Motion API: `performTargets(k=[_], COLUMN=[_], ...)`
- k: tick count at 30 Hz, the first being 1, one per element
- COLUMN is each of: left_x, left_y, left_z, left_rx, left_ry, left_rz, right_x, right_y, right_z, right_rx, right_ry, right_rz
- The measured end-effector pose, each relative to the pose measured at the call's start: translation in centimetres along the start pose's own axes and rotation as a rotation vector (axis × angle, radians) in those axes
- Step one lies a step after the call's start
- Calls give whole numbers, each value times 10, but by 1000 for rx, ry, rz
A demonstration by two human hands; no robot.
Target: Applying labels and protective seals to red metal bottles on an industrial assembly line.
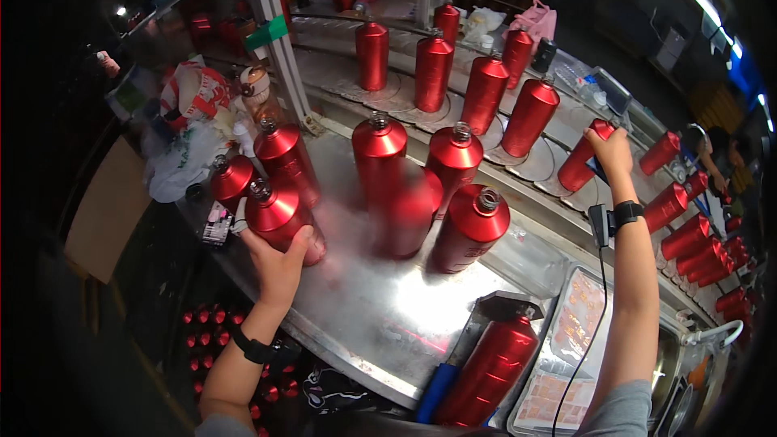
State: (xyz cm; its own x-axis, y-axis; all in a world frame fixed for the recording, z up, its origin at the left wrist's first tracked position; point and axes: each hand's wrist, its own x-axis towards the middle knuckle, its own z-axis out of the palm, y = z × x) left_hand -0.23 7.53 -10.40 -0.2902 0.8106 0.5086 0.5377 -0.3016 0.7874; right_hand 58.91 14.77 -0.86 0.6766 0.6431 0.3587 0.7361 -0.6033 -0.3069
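Note:
My left hand is wrapped round the lower side of a shiny red bottle with an open threaded neck, at the left of the metal table. Something white covers one of its fingers. Two more red bottles stand just behind that one. At the right, my right hand grips the shoulder of a red bottle, which leans a little on the conveyor. Between my hands, several red bottles stand upright on the table; a blurred patch hides part of one.
Beyond the table runs a conveyor carrying several red bottles. Near me, another bottle lies tilted in a holder beside a tray of labels. A metal post rises at the back left near plastic bags. A black cable hangs from my right wrist.

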Motion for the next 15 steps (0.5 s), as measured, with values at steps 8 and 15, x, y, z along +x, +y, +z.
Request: performTargets(k=[8,15], left_x=[4,-10], left_y=[6,-14], left_z=[-4,-32], left_rx=[-48,-159], left_ry=[-89,-132], left_rz=[-131,-16], right_x=[-1,3], right_y=[41,92], right_z=[-4,-19], right_rx=[-51,42], right_ry=[44,96], right_rz=[42,48])
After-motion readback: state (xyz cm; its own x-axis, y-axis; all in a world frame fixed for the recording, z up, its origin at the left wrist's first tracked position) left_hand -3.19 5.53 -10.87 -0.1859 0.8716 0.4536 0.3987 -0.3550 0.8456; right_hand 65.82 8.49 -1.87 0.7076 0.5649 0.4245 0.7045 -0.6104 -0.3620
